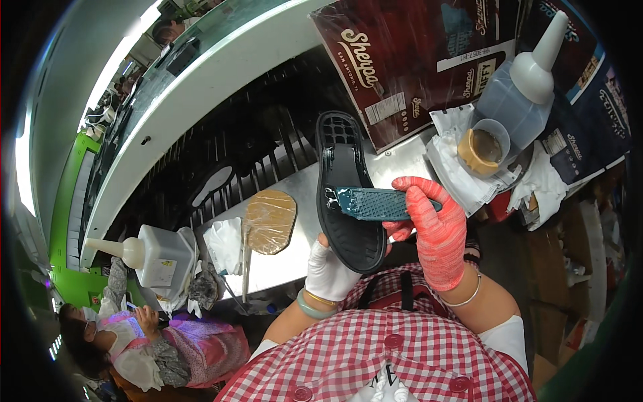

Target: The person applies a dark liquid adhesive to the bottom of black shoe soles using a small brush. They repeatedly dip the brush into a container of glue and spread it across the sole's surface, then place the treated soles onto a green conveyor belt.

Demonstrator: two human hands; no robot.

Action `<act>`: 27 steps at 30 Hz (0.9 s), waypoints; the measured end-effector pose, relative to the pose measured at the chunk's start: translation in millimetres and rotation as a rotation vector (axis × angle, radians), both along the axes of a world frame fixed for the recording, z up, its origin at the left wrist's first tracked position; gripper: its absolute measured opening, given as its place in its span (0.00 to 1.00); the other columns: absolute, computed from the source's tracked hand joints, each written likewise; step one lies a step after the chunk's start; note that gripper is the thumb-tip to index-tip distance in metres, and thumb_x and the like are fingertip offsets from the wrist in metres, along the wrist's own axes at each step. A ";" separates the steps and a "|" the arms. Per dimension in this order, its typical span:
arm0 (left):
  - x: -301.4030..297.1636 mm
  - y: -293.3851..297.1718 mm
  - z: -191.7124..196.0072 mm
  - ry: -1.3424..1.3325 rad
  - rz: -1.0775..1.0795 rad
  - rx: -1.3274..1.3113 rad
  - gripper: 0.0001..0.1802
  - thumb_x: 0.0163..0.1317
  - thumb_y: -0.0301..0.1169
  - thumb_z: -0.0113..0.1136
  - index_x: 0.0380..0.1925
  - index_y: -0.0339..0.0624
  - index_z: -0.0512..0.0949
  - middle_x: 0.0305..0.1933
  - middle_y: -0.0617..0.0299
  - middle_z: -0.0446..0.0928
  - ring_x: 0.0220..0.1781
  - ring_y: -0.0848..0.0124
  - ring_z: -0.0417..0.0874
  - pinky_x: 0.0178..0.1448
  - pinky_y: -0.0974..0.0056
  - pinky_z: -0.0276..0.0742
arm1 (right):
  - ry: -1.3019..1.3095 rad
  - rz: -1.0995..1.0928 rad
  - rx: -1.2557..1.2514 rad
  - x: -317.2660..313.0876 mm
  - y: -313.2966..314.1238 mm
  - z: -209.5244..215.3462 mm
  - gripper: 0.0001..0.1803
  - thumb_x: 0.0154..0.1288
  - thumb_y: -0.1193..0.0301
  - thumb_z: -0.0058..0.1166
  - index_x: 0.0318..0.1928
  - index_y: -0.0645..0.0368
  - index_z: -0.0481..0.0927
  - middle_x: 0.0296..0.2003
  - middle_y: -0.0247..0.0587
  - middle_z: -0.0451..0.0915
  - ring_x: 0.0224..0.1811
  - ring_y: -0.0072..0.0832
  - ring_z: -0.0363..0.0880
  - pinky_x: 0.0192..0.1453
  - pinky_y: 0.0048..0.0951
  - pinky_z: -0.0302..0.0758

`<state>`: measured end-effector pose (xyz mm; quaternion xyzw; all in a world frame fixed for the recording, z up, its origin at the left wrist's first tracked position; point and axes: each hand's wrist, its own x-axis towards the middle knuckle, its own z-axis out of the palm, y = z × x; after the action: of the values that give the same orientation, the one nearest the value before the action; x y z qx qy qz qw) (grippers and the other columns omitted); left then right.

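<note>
Shoe sole [341, 164], black and moulded, held up in front of the wearer's chest, over the near edge of a pale metal bench [305, 224]. Its far end has a grid of small hollows; its near end is broad and ridged. The left hand [329, 273], in a white glove with a bare thumb tip, grips the sole's lower left edge. The right hand [439, 238], in a red knitted glove, pinches a flat teal strip [378, 204] with a bumpy surface between thumb and fingers. The strip lies across the middle of the sole, its left end beside a glossy, wet-looking patch.

Left of the sole, on the bench, are a tan pad [270, 221] wrapped in clear film, a thin stick [246, 268] and a crumpled white cloth [224, 244]. Farther left is a square squeeze bottle [161, 261] with a long nozzle. To the right, a clear cup [475, 157] with a yellow-brown band is near a larger nozzle bottle [512, 100], beside a maroon box [402, 80]. At lower left, a co-worker [201, 352] wears a pink apron.
</note>
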<state>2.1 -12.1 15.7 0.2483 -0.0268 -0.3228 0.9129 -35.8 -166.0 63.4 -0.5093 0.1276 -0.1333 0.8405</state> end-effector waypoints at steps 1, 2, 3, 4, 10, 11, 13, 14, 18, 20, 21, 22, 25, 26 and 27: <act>-1.1 -1.2 1.6 0.002 -0.001 0.011 0.44 0.49 0.51 0.68 0.62 0.45 0.61 0.61 0.53 0.65 0.60 0.55 0.70 0.57 0.50 0.74 | 0.000 0.002 -0.002 -0.7 0.6 0.1 0.12 0.70 0.69 0.47 0.47 0.63 0.77 0.36 0.38 0.81 0.28 0.20 0.81 0.29 0.14 0.75; -2.5 -1.3 2.4 0.004 -0.003 0.023 0.44 0.49 0.51 0.68 0.62 0.45 0.61 0.62 0.53 0.65 0.60 0.56 0.70 0.57 0.51 0.74 | -0.013 -0.021 -0.020 -1.0 2.1 0.1 0.13 0.70 0.68 0.47 0.47 0.64 0.77 0.33 0.39 0.81 0.27 0.20 0.80 0.28 0.15 0.75; -3.7 -0.9 2.8 0.006 -0.004 0.034 0.44 0.49 0.51 0.68 0.62 0.45 0.60 0.62 0.53 0.65 0.60 0.56 0.70 0.58 0.51 0.74 | -0.026 -0.044 -0.039 -0.9 4.3 0.1 0.14 0.70 0.67 0.47 0.47 0.64 0.77 0.30 0.40 0.81 0.25 0.20 0.80 0.27 0.15 0.75; -3.2 0.2 1.2 -0.004 -0.031 -0.006 0.43 0.50 0.49 0.67 0.63 0.45 0.60 0.63 0.53 0.64 0.62 0.57 0.68 0.61 0.49 0.71 | -0.040 -0.069 -0.057 -0.7 5.8 0.1 0.14 0.70 0.65 0.47 0.47 0.64 0.77 0.28 0.41 0.81 0.24 0.20 0.80 0.26 0.16 0.75; -3.8 3.3 -4.0 -0.064 -0.097 -0.032 0.47 0.50 0.48 0.68 0.65 0.42 0.56 0.65 0.51 0.63 0.65 0.54 0.66 0.66 0.47 0.66 | -0.122 -0.094 -0.068 4.7 4.7 -5.7 0.14 0.70 0.66 0.47 0.47 0.64 0.76 0.30 0.41 0.81 0.25 0.21 0.80 0.27 0.17 0.75; -3.2 4.1 -1.7 -0.079 -0.129 -0.022 0.48 0.49 0.49 0.69 0.65 0.41 0.56 0.64 0.50 0.63 0.65 0.53 0.67 0.66 0.47 0.66 | -0.129 -0.107 -0.070 5.7 3.5 -4.1 0.14 0.70 0.66 0.47 0.47 0.64 0.76 0.30 0.41 0.81 0.26 0.21 0.80 0.27 0.17 0.76; -3.9 6.0 -0.1 -0.096 -0.162 0.016 0.51 0.47 0.51 0.70 0.65 0.39 0.54 0.63 0.49 0.63 0.64 0.51 0.67 0.65 0.47 0.67 | -0.142 -0.131 -0.077 7.5 0.7 0.3 0.14 0.70 0.66 0.48 0.47 0.64 0.76 0.30 0.41 0.81 0.26 0.21 0.80 0.27 0.17 0.76; -5.7 7.3 -0.4 -0.099 -0.161 0.045 0.53 0.46 0.51 0.70 0.65 0.39 0.54 0.63 0.48 0.64 0.64 0.50 0.68 0.65 0.48 0.68 | -0.150 -0.138 -0.073 8.0 -0.8 2.1 0.14 0.70 0.66 0.48 0.47 0.64 0.76 0.30 0.41 0.81 0.26 0.21 0.80 0.27 0.17 0.76; -6.0 9.1 -1.5 -0.112 -0.196 0.078 0.55 0.43 0.51 0.72 0.65 0.38 0.53 0.61 0.48 0.64 0.62 0.48 0.69 0.63 0.49 0.71 | -0.172 -0.158 -0.082 9.0 -6.7 8.5 0.14 0.70 0.66 0.47 0.47 0.63 0.76 0.30 0.40 0.80 0.27 0.21 0.80 0.27 0.16 0.75; -6.7 10.0 -2.7 -0.111 -0.198 0.108 0.57 0.41 0.52 0.73 0.65 0.38 0.52 0.62 0.47 0.64 0.61 0.48 0.70 0.61 0.49 0.73 | -0.171 -0.154 -0.086 8.7 -10.2 12.0 0.14 0.70 0.66 0.47 0.47 0.63 0.76 0.31 0.39 0.80 0.27 0.20 0.80 0.27 0.16 0.75; -6.9 10.6 -3.6 -0.110 -0.199 0.124 0.58 0.40 0.52 0.74 0.66 0.38 0.52 0.62 0.47 0.64 0.61 0.47 0.70 0.60 0.50 0.74 | -0.166 -0.146 -0.082 8.3 -12.9 14.3 0.13 0.69 0.67 0.48 0.46 0.64 0.76 0.33 0.39 0.80 0.28 0.20 0.80 0.28 0.16 0.76; -7.2 11.8 -4.8 -0.111 -0.208 0.135 0.58 0.39 0.52 0.74 0.66 0.39 0.53 0.62 0.48 0.64 0.61 0.47 0.71 0.60 0.50 0.74 | -0.162 -0.136 -0.077 8.6 -14.8 16.5 0.13 0.69 0.68 0.48 0.46 0.64 0.77 0.34 0.38 0.80 0.29 0.19 0.80 0.29 0.15 0.76; -6.7 16.1 -11.3 -0.150 -0.227 0.157 0.58 0.40 0.54 0.73 0.66 0.38 0.53 0.62 0.47 0.64 0.61 0.46 0.70 0.60 0.48 0.74 | -0.158 -0.152 -0.085 14.0 -18.6 22.3 0.13 0.69 0.67 0.48 0.44 0.64 0.77 0.32 0.37 0.80 0.28 0.19 0.80 0.27 0.15 0.75; -6.7 17.6 -13.8 -0.186 -0.228 0.156 0.56 0.43 0.54 0.70 0.66 0.37 0.52 0.62 0.46 0.64 0.62 0.45 0.69 0.61 0.46 0.72 | -0.152 -0.141 -0.094 15.1 -20.1 25.0 0.13 0.69 0.67 0.48 0.44 0.64 0.78 0.32 0.37 0.80 0.27 0.19 0.80 0.27 0.15 0.74; -6.9 18.8 -14.6 -0.223 -0.229 0.155 0.55 0.46 0.55 0.68 0.66 0.36 0.52 0.62 0.45 0.64 0.62 0.43 0.68 0.61 0.44 0.71 | -0.146 -0.130 -0.103 15.7 -21.9 28.0 0.12 0.69 0.67 0.48 0.43 0.64 0.78 0.31 0.37 0.80 0.26 0.19 0.80 0.27 0.15 0.74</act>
<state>-4.9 6.7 1.1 0.3475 -0.1313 -0.3962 0.8397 -20.1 -187.9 91.3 -0.5313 0.0920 -0.2305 0.8100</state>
